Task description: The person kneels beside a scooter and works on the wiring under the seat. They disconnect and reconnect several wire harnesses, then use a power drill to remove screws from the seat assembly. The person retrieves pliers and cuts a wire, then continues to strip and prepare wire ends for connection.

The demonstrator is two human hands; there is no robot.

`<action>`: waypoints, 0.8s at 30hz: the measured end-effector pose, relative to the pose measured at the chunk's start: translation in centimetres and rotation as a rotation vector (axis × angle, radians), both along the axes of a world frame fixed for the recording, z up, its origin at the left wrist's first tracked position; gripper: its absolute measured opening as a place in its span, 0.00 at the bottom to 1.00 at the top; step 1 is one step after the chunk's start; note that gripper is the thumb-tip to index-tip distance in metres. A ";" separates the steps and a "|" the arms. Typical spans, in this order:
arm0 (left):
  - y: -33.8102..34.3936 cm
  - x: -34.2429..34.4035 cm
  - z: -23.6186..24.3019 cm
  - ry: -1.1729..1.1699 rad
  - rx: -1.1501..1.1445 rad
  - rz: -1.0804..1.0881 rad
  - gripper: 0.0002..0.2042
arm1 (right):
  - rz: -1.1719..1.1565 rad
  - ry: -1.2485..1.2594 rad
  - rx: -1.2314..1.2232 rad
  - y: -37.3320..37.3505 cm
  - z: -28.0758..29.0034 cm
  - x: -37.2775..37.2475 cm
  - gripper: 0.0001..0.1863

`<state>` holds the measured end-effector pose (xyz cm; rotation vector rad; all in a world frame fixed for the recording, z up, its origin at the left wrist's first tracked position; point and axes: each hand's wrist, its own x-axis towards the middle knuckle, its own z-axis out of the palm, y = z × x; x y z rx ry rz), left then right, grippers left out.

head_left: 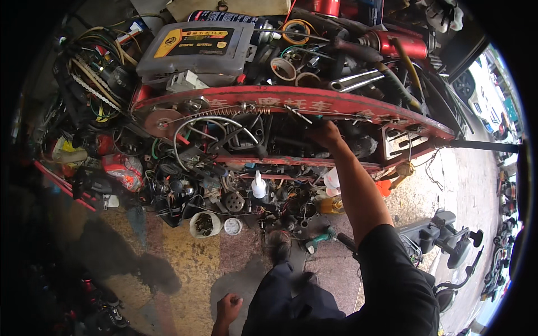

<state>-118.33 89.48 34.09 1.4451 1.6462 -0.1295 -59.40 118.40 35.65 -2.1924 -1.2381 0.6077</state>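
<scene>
red rack [263, 96] stretches crosswise; right hand [326, 134] inside, grip unclear; left hand [228, 307] curled.

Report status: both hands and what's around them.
Right hand in red rack, grip hidden. Left hand low, curled, nothing visible in it. Dark clutter around right hand, coiled spring to its left.

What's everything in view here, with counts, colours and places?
Plastic case: one, grey with yellow label, upper left
Tape rolls: at least two, mixed colours, top centre
Large can: one, red, upper right
Red frame: one, red, across the middle
Coil spring: one, metallic, along the frame
Nozzle bottle: one, white, centre
Bucket: one, white, floor, left of centre
Car: one, white, far right
Loose parts: countless, mostly dark, throughout
Trousers: one pair, dark, bottom
Right hand: one, bare, at the frame
Left hand: one, bare, bottom
</scene>
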 end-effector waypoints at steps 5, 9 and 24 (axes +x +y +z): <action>-0.1 -2.2 -1.1 -0.034 0.003 0.065 0.13 | -0.369 -0.110 0.201 -4.6 1.5 -3.1 0.22; 3.5 1.5 -1.9 -0.164 0.017 0.016 0.11 | -0.549 0.069 0.073 -14.4 2.9 -8.9 0.25; -11.9 27.6 2.2 -0.485 -0.278 -0.772 0.09 | -0.668 0.412 0.658 -68.1 18.1 -20.3 0.37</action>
